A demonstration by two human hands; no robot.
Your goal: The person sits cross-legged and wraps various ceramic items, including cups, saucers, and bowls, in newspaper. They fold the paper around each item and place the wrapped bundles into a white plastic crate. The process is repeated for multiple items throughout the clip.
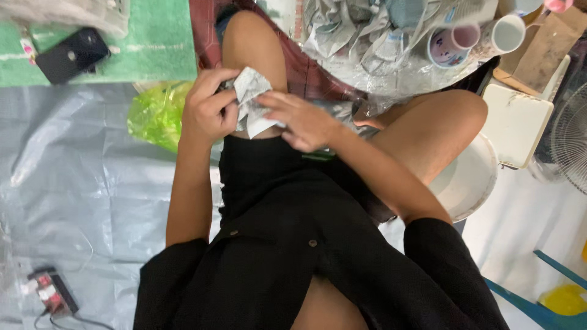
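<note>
A crumpled piece of newspaper (251,98) sits over my left knee, held between both hands. My left hand (208,110) grips its left side with curled fingers. My right hand (302,119) presses and pinches its right and lower edge. Both hands touch the paper and almost meet. I sit on the floor in black clothes with bare knees raised.
More crumpled newspaper (361,36) and mugs (452,43) lie ahead on clear plastic. A black phone (72,55) rests on a green mat. A yellow-green bag (156,113), a white bowl (474,180), a white lid (516,122), a fan (572,140) and a power strip (52,292) surround me.
</note>
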